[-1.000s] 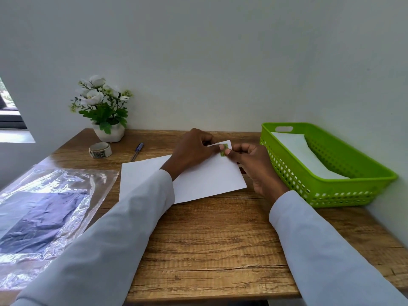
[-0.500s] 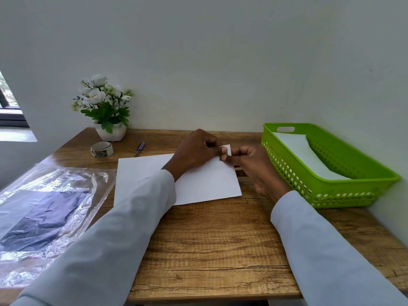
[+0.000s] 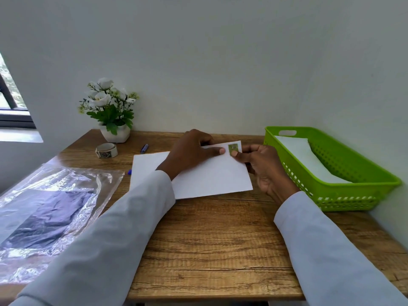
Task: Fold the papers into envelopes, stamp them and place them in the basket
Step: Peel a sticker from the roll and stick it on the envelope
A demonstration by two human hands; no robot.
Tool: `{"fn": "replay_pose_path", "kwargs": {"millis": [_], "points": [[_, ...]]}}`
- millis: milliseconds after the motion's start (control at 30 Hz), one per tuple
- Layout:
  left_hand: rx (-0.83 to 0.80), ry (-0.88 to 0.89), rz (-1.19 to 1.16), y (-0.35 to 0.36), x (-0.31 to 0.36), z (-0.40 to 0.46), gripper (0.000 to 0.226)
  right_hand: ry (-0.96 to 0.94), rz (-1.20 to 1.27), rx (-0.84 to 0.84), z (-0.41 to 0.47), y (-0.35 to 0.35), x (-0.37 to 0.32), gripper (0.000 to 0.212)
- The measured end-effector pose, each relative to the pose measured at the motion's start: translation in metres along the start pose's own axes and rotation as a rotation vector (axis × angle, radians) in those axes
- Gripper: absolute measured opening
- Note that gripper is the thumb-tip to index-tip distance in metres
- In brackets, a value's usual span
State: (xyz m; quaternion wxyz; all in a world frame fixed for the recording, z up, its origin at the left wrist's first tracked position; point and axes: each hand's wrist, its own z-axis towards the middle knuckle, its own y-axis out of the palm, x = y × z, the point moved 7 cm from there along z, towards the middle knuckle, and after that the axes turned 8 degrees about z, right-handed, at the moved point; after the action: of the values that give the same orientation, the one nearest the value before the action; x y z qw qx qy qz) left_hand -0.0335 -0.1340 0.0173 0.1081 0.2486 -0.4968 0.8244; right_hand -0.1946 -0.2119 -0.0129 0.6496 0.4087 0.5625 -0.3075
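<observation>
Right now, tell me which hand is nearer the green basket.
Right. The right hand sits just beside the green basket, at the envelope's stamped corner. The left hand rests on the envelope farther from the basket.

Head-worn camera looks forward and down, close over the wooden desk (image 3: 216, 239).

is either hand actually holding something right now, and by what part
The right hand pinches the white envelope at its right edge, thumb beside the stamp. The left hand only presses flat on the envelope's top.
</observation>
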Motion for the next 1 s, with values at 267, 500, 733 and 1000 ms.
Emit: {"fn": "replay_pose_path", "kwargs": {"millis": [267, 500, 733, 1000], "points": [[0.244, -0.278, -0.171, -0.079, -0.088, -0.038, 0.036, -0.037, 0.218, 0.144, -0.003, -0.008, -0.013, 0.014], [0.282, -0.512, -0.973, -0.077, -0.092, -0.057, 0.076, -0.073, 0.392, 0.272, -0.009, 0.009, -0.015, 0.014], [0.455, -0.543, -1.208, -0.098, -0.082, -0.045, 0.053, 0.015, -0.025, -0.206, -0.03, 0.015, -0.044, 0.02], [0.399, -0.389, -1.183, -0.076, -0.008, -0.012, 0.044, -0.036, -0.165, -0.325, -0.05, 0.01, -0.076, 0.032]]}}
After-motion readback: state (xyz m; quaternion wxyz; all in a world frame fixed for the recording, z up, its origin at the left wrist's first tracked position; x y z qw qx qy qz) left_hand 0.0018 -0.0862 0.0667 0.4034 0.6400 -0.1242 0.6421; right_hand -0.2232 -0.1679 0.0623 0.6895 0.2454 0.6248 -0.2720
